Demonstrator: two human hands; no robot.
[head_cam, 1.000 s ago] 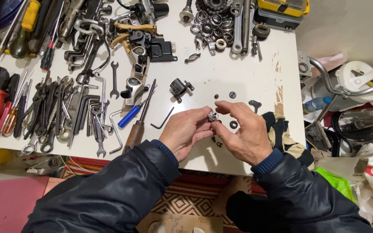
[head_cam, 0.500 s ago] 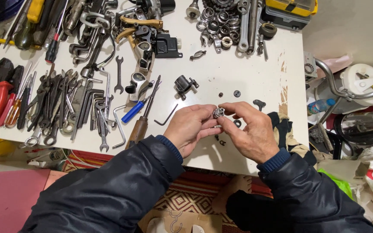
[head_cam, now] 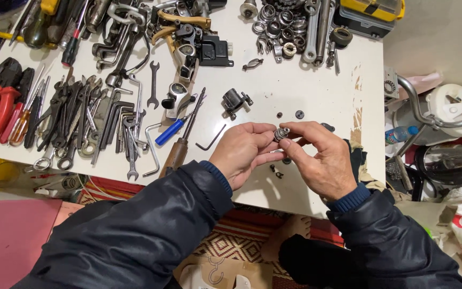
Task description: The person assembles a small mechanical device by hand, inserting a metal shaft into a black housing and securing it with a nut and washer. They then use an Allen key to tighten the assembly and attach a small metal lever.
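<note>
Both hands, left hand (head_cam: 244,152) and right hand (head_cam: 322,158), pinch a small ribbed metal part (head_cam: 280,134) above bare white tabletop (head_cam: 295,88) near its front edge; Allen key (head_cam: 210,138) lies beside.

I pinch a small ribbed metal part (head_cam: 280,133) between the fingertips of my left hand (head_cam: 244,152) and right hand (head_cam: 322,160), just above the white table (head_cam: 295,85). A black hex key (head_cam: 211,138) lies near my left hand.
</note>
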